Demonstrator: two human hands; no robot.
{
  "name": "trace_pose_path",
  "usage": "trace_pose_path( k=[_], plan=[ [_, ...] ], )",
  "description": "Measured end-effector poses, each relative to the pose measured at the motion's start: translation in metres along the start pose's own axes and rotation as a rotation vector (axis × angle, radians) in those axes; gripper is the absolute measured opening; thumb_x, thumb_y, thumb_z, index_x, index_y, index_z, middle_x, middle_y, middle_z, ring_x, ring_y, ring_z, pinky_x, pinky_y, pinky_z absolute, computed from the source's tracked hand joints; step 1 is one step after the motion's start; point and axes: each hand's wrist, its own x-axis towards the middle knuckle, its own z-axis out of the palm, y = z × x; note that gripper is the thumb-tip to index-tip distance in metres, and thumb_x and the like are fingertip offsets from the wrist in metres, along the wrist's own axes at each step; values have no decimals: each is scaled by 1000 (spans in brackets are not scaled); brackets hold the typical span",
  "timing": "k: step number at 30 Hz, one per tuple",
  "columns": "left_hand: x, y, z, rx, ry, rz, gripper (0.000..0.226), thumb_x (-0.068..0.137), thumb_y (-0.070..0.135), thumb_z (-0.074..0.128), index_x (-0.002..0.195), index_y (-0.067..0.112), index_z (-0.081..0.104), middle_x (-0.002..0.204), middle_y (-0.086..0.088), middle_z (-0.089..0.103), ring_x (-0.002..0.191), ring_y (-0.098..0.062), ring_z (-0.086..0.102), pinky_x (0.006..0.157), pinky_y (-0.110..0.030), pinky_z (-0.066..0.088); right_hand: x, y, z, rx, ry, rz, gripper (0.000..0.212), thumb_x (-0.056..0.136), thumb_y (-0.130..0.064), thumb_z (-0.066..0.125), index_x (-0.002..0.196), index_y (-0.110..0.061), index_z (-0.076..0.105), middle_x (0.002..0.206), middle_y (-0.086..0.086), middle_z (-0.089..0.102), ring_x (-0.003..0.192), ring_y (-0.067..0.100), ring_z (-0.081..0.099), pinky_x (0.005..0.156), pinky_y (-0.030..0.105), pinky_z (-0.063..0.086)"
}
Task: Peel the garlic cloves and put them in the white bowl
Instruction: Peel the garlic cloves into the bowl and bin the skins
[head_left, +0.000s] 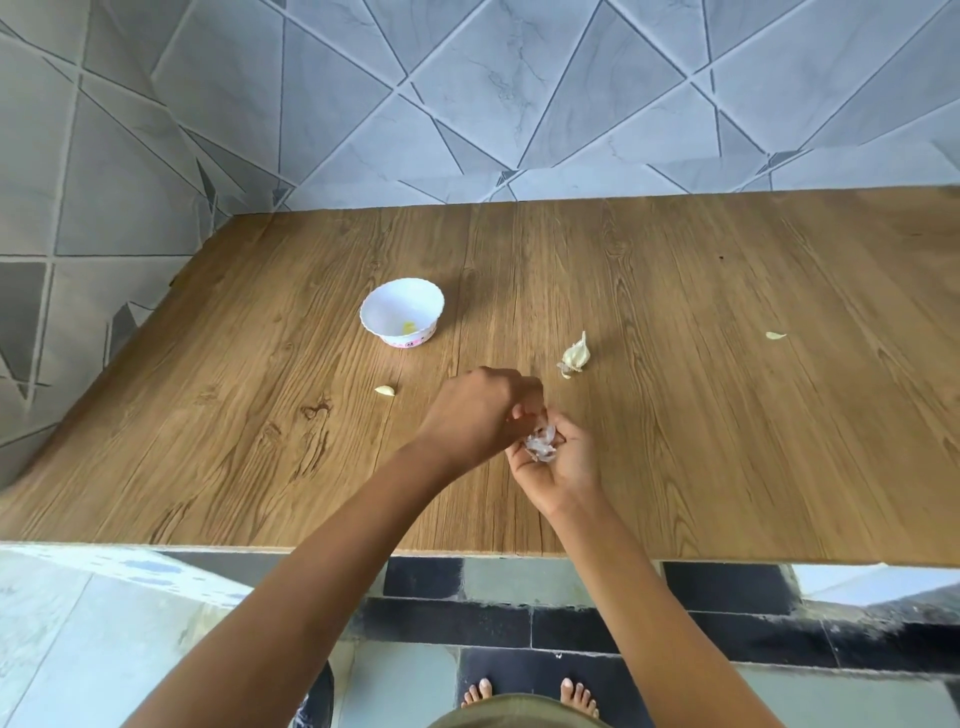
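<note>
My right hand (558, 467) is cupping the garlic (540, 441), nearer me than the bowl (382, 306). My left hand (478, 410) is pinching its skin. I am thinking slow, gentle pulls are keeping it from slipping out.

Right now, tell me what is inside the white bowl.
One small yellowish piece, seemingly a peeled garlic clove, lies inside the white bowl near its front wall. The rest of the visible interior is bare. The near rim covers a strip of the bottom.

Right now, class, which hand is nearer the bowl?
Left. The left hand is diagonally right of the bowl; the right hand lies beyond it, farther right.
</note>
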Motion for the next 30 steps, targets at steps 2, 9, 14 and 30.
trace_pose_path(
  k=[2,9,14,30],
  plan=[
    [-2,-3,0,-15,-3,7,13,87,20,62,97,25,70,86,8,70,75,-13,64,65,-34,54,4,1,-2,-6,4,-19,26,99,-11,43,81,-2,59,67,10,67,58,18,68,50,24,55],
    [-14,-17,-11,-452,217,-181,22,78,-6,61,80,13,73,77,7,71,67,-1,62,67,-16,49,10,3,-2,-45,-107,-32,41,101,-19,36,94,5,69,95,18,70,84,26,71,81,39,55],
    [-44,-32,-11,-940,308,-601,15,90,-1,56,92,8,69,83,-4,69,72,-11,63,66,-20,51,18,14,2,-134,-153,18,44,100,-22,36,96,4,71,108,19,68,96,27,69,88,40,53],
    [-274,-25,-26,-676,1087,-1332,18,87,2,63,99,14,69,96,2,70,83,-6,63,75,-11,48,-3,197,17,-565,-389,742,42,93,-23,40,90,0,75,108,17,68,94,25,69,85,36,55]
  ],
)
